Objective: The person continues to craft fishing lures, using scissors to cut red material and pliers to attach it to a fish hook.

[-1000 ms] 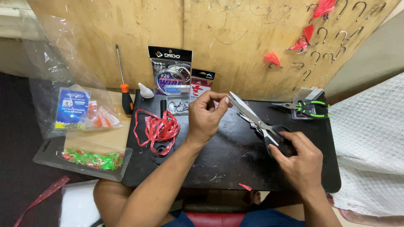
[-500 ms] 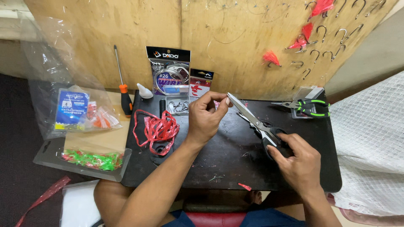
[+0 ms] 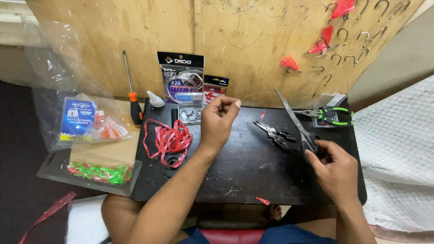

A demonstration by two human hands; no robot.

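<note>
Head view: right hand [image 3: 334, 169] grip closes on long steel scissors [image 3: 296, 121], blades up; left hand [image 3: 218, 122] grip pinches something too small to tell, near enough that the points could nick it.

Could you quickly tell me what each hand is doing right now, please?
Left hand: fingers pinched together, raised above the black tray; anything held is too small to tell.
Right hand: holding scissors.
</note>
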